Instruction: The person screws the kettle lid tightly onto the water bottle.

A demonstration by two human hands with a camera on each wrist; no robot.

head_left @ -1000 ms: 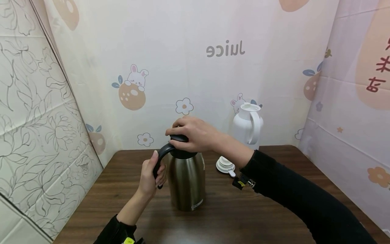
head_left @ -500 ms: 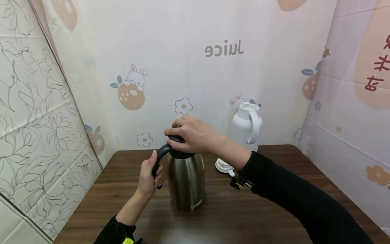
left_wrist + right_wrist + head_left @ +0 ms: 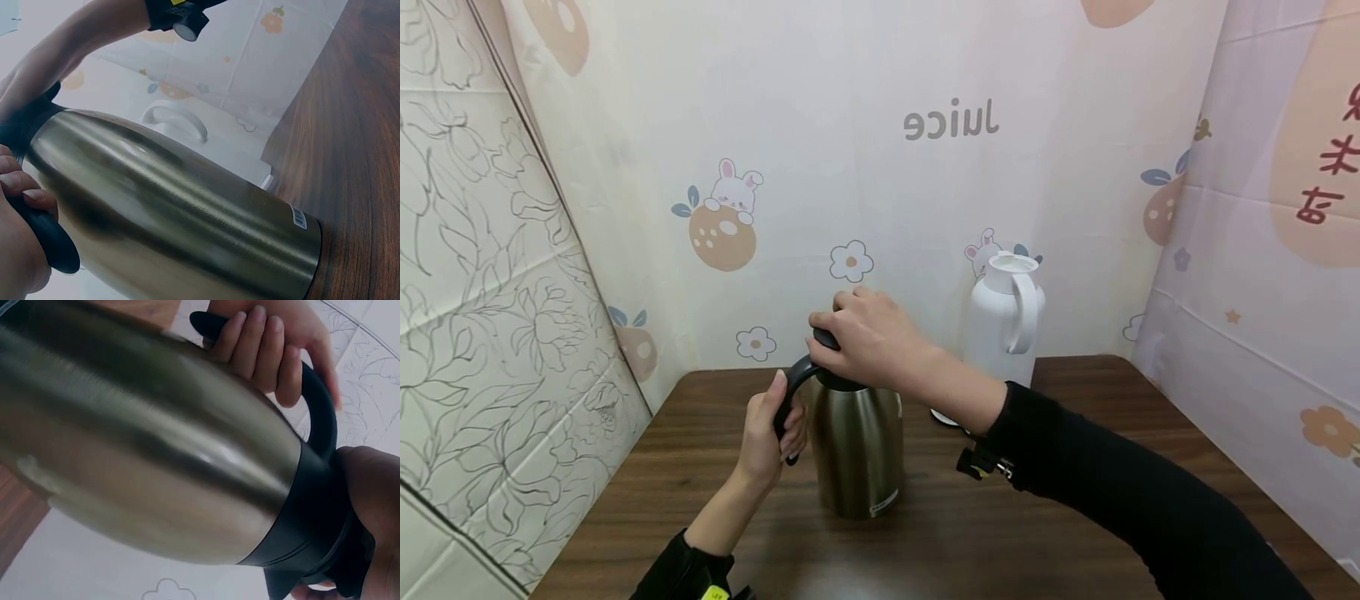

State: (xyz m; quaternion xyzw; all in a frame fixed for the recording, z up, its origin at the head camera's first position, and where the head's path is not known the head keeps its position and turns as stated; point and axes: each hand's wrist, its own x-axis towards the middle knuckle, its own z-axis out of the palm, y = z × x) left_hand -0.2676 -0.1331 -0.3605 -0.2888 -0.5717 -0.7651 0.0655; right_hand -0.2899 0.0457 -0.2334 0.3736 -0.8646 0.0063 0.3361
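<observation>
A brushed-metal thermos jug (image 3: pixel 859 458) with a black top stands upright on the wooden table. My left hand (image 3: pixel 765 433) grips its curved black handle (image 3: pixel 799 372), thumb along the upper part. From above, my right hand (image 3: pixel 874 337) holds the black lid (image 3: pixel 826 339), fingers and thumb around its sides; much of the lid is hidden under the palm. In the right wrist view the left fingers (image 3: pixel 265 350) wrap the handle, and the right hand (image 3: pixel 378 494) lies at the black collar (image 3: pixel 306 506). A barcode label (image 3: pixel 299 217) shows near the base in the left wrist view.
Behind and to the right stands a white jug (image 3: pixel 1002 325), open at the top, its handle facing me. A white lid (image 3: pixel 943 418) lies in front of it, mostly hidden by my right forearm. Printed curtains (image 3: pixel 850 167) enclose the brown table (image 3: pixel 700 517) at the back and sides.
My right hand has twisted on the black lid, its wrist swinging down and slightly left. The forearm now covers more of the white lid. The left hand keeps its grip and the jug stays put.
</observation>
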